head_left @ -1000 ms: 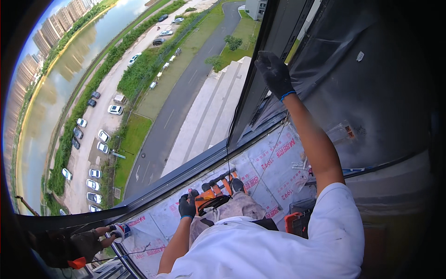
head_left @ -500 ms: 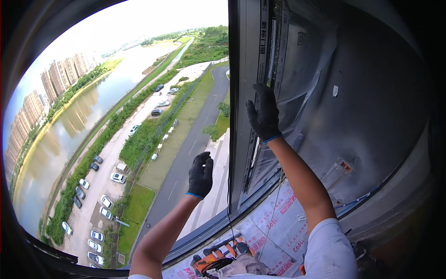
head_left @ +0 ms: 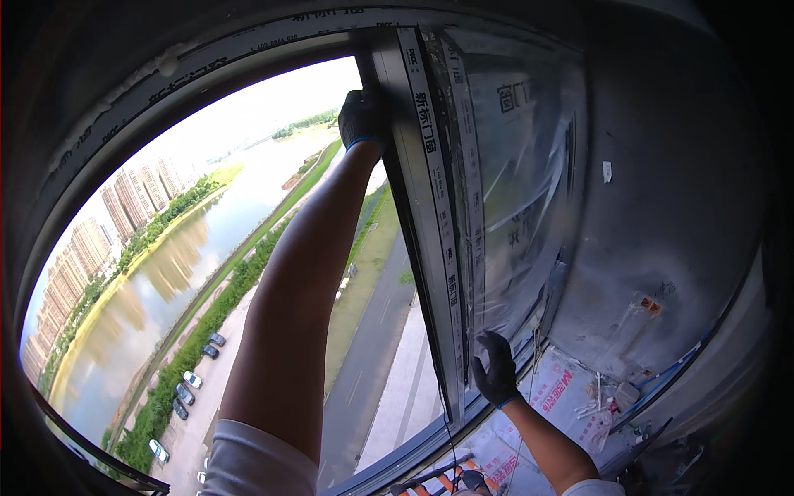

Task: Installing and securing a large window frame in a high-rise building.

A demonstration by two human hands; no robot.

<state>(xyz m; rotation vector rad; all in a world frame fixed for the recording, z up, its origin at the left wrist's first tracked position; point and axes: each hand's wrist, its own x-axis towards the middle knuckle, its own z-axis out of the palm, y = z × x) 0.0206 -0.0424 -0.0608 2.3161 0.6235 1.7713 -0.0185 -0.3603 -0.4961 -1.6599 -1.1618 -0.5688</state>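
Note:
A dark window frame upright [head_left: 430, 215], covered with printed protective tape, runs from the upper middle down to the sill. My left hand [head_left: 364, 120], in a black glove with a blue cuff, is raised high and closed on the upright's left edge near its top. Part of its fingers is lost against the dark frame. Lower down, my right hand [head_left: 496, 372], gloved the same way, is beside the upright's right side with thumb and fingers apart. Nothing shows in it. Right of the upright, a window pane [head_left: 521, 174] is covered by wrinkled clear plastic film.
Through the opening on the left, parked cars [head_left: 182, 397], a road [head_left: 364, 372] and a river [head_left: 165, 273] lie far below. Printed sheeting [head_left: 554, 388] covers the floor, with debris [head_left: 600, 401] near the grey wall [head_left: 662, 207]. A thin cord [head_left: 451, 438] hangs at the sill.
My left hand has risen from in front of the opening to the upright's top and closed on it. My right hand has come down along the frame. The view has tilted upward.

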